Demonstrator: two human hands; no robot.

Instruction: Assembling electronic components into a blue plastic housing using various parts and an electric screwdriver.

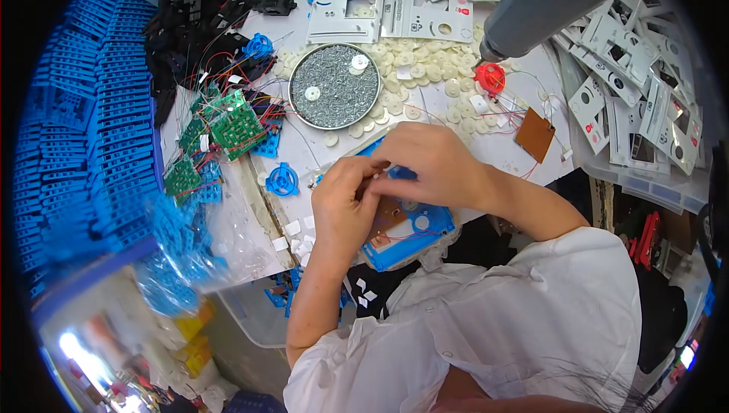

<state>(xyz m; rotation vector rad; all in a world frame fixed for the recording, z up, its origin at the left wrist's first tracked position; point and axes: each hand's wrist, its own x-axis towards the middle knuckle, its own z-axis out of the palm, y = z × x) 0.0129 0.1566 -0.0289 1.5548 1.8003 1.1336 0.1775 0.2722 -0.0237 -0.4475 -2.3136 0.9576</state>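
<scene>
A blue plastic housing [443,220] lies at the table's near edge, with a brown board [389,222] and thin red wires inside it. Over its far left part, my left hand [342,199] and my right hand [431,161] meet, their fingertips pinched close together. Whatever sits between the fingertips is too small and too covered to name. The fingers hide much of the housing's far left portion. Left of my hands a blue round plastic part [282,179] rests on the table, and small white square pads [293,228] lie by my left wrist.
A round tin of screws [334,85] stands beyond my hands, beside scattered cream discs [437,56]. Green circuit boards [234,124] and stacked blue parts [114,109] fill the left. A grey tool [547,7] hangs at the upper right, near piled white panels [638,79].
</scene>
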